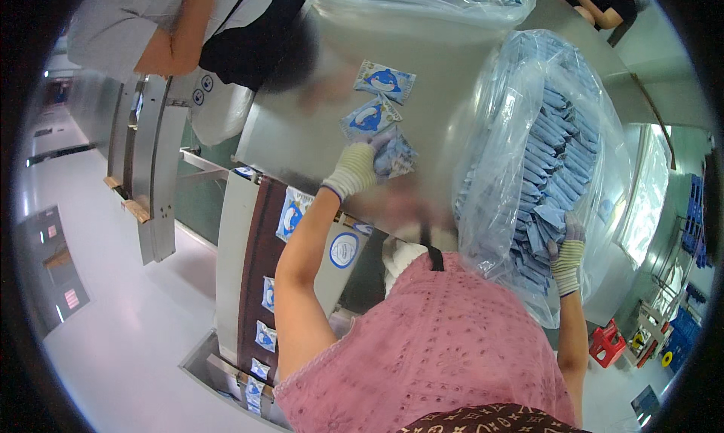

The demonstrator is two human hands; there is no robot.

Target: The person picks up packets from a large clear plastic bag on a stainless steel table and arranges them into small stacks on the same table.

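Observation:
My left hand (357, 168), in a striped white-and-yellow glove with grey fingertips, grips a few small blue-and-white packets (397, 158) just over the steel table (317, 146). Two similar packets lie flat beyond it, one with a blue dolphin picture (383, 81) and another partly overlapping it (368, 118). On the right, a large clear plastic bag (483, 207) lies open, filled with rows of upright light-blue packets (554, 161). Inside its near end, my gloved right hand (569, 258) is closed around packets at the end of a row; its fingers are partly hidden.
To the left of my body runs a brown conveyor belt (253, 297) carrying several spaced packets (265, 336). Another filled bag (422, 9) lies at the far edge. A co-worker's arm (181, 33) is at upper left, another person (603, 3) at upper right. A red stool (607, 344) stands right.

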